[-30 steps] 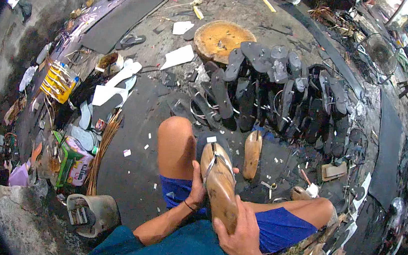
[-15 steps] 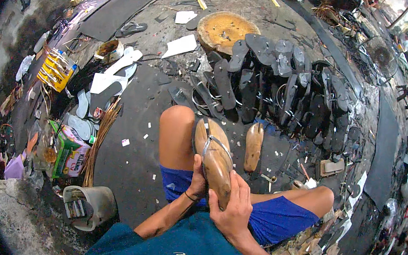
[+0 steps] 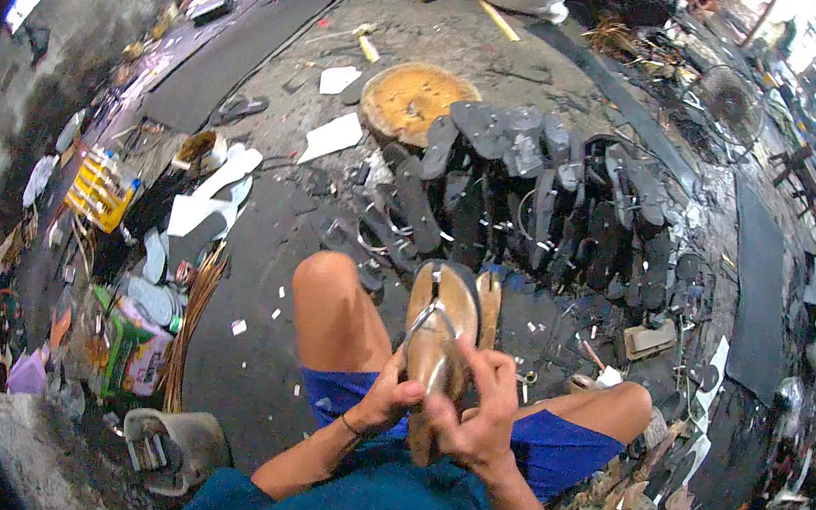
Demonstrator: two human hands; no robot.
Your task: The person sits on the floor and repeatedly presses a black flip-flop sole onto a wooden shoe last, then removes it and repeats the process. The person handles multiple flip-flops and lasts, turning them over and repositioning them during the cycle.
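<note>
A brown wooden shoe last (image 3: pixel 439 334) stands toe-up between my knees, with a dark sandal sole behind it and a thin silvery strap (image 3: pixel 432 315) across its front. My left hand (image 3: pixel 384 393) is closed round its left side, the thumb lying near the heel end. On its right side, my right hand (image 3: pixel 483 410) touches the last with bent fingers and thumb across the lower part; thumb and fingertips are blurred by motion. Another wooden last (image 3: pixel 489 310) lies on the floor just beyond, partly hidden by the one I hold.
Rows of black sandals (image 3: pixel 469 207) stand ahead, beside a round wooden block (image 3: pixel 411 99). A bundle of thin sticks (image 3: pixel 190 331), a colourful box (image 3: pixel 130 354) and a grey bucket (image 3: pixel 190 447) are at my left. Scraps and a tan block (image 3: pixel 650 338) lie to the right.
The held last has turned more upright, its toe shifting right and overlapping the floor last. My right hand has shifted its fingers and thumb on the last. The whole view has tilted slightly.
</note>
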